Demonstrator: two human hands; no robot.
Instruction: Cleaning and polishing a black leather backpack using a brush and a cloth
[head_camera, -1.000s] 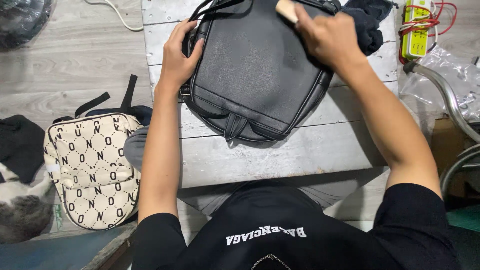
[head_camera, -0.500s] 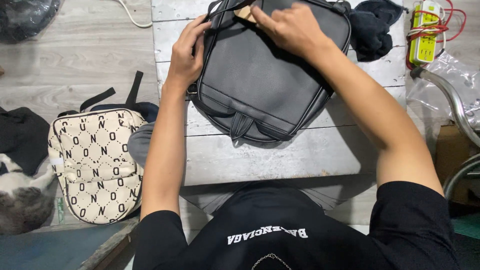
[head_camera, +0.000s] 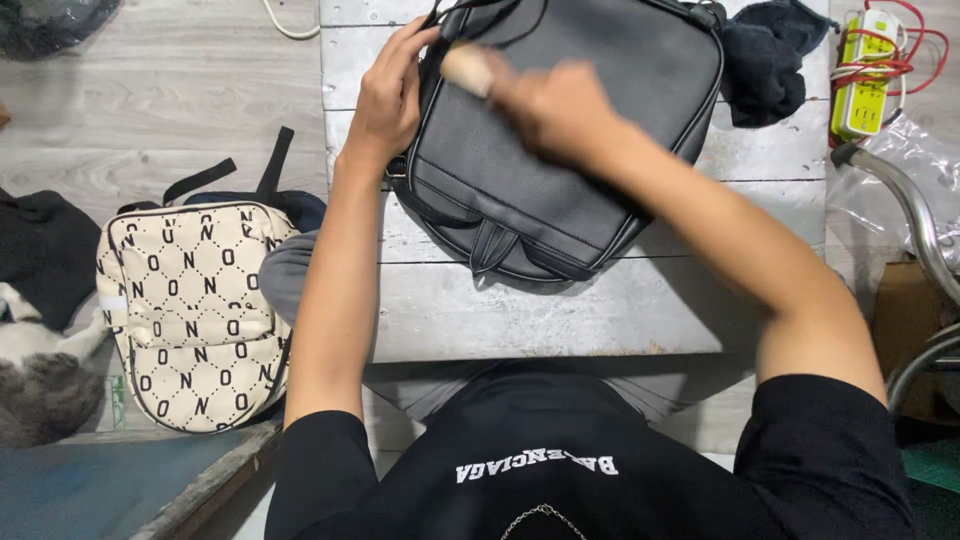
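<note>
A black leather backpack (head_camera: 570, 130) with a smooth rectangular body lies flat on a weathered, whitewashed plank table (head_camera: 560, 310), its top toward the far edge and its lower pocket nearest the person. The left hand (head_camera: 392, 95) rests against the bag's left side near the top corner, fingers curled around the edge and gripping it. The right hand (head_camera: 555, 105) is blurred over the upper part of the bag, closed around a small tan, rounded object (head_camera: 467, 68) whose pale end sticks out toward the left hand; what the object is cannot be told. Beyond the bag's right corner a dark crumpled cloth (head_camera: 765, 60) lies on the table, and further right sits a yellow-green power strip (head_camera: 866, 75) tangled with red wires (head_camera: 915, 45). On the grey wooden floor (head_camera: 170, 90) to the person's left stands a cream backpack patterned with black letters (head_camera: 195, 310), black straps trailing behind it.
</note>
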